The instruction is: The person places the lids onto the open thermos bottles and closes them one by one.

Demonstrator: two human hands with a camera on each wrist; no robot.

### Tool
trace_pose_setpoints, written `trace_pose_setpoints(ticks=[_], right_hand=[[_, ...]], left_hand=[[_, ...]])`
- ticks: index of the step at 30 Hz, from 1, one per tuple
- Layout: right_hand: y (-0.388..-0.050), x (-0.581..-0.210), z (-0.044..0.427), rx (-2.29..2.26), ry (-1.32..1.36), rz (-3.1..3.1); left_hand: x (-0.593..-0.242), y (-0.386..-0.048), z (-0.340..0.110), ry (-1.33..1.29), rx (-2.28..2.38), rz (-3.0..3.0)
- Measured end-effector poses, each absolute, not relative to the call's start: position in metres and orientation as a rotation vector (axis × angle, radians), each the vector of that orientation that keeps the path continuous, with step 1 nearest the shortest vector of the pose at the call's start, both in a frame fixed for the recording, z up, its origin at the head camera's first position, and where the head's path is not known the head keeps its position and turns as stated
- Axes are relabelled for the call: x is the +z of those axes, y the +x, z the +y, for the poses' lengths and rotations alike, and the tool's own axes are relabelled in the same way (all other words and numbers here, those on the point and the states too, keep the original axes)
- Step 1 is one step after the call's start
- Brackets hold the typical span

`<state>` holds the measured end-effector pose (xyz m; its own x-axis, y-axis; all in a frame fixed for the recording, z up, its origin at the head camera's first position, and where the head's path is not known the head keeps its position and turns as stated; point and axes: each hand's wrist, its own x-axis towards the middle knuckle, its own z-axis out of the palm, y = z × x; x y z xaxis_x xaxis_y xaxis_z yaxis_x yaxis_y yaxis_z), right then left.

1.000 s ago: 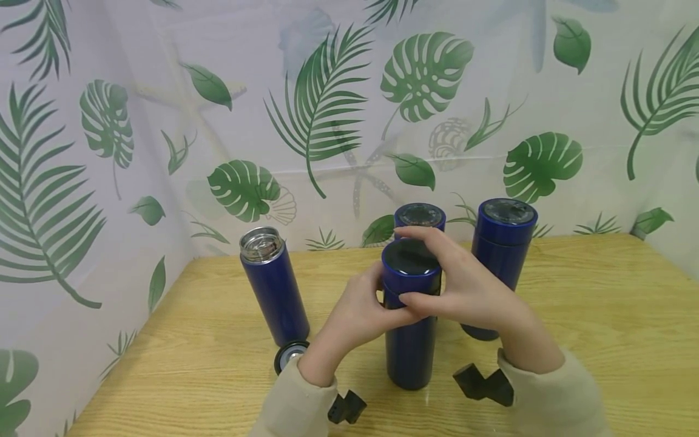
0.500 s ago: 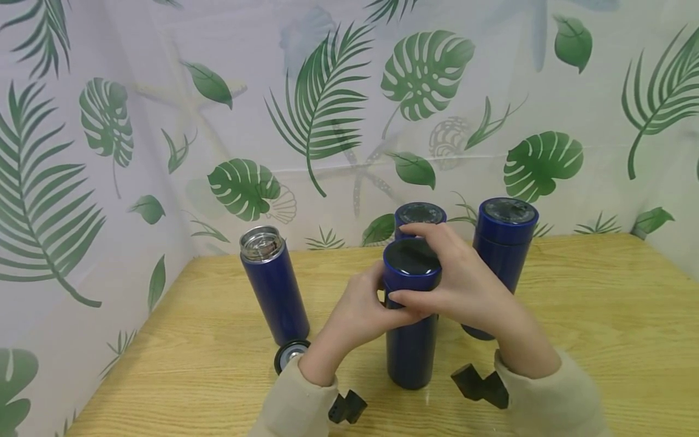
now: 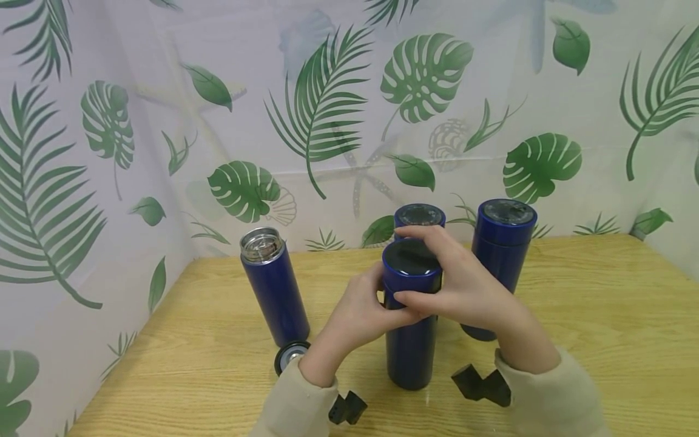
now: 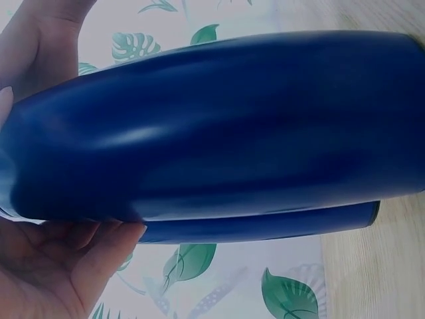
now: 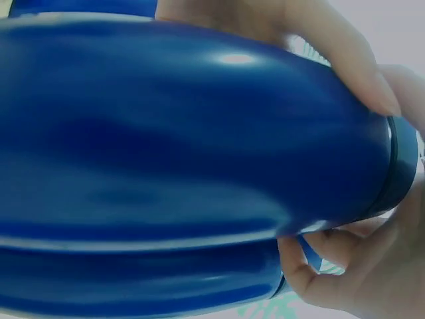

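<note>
In the head view a blue thermos bottle stands upright on the table, its lid black on top and seated on the body. My left hand grips the bottle just below the lid. From the right, my right hand holds the lid, its thumb in front and a finger across the far rim. The left wrist view shows the smooth bottle body with left-hand fingers against it. In the right wrist view the seam under the lid shows beside the fingers.
A lidless blue thermos with a steel mouth stands at the left. Near its base lies a loose lid, partly behind my left wrist. Two more capped thermoses stand close behind: one at the back, one at the right.
The right thumb has shifted slightly left along the lid, and the right wrist has moved a little. The left hand and the bottles stay in place.
</note>
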<state>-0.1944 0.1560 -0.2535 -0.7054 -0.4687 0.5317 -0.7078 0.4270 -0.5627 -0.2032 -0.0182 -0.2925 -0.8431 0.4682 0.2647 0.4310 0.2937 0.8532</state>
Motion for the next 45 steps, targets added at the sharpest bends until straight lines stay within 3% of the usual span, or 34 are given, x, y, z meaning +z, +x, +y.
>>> trace_pose_setpoints(ticks=[10,23,45], right_hand=[[-0.1905,-0.2522,0.1506,1.070,0.850,-2.425],[-0.1949,-0.2530,0.1596,1.251,1.130,-2.390],[-0.1925,-0.2513,0.1549,1.151,1.039,-2.402]], left_hand=[[-0.2925,-0.2029,-0.0179,0.860,1.664,2.439],[-0.2925,-0.2048,-0.0199,0.868,1.638,2.417],[-0.2925,-0.2044,-0.0192,0.876,1.648,2.421]])
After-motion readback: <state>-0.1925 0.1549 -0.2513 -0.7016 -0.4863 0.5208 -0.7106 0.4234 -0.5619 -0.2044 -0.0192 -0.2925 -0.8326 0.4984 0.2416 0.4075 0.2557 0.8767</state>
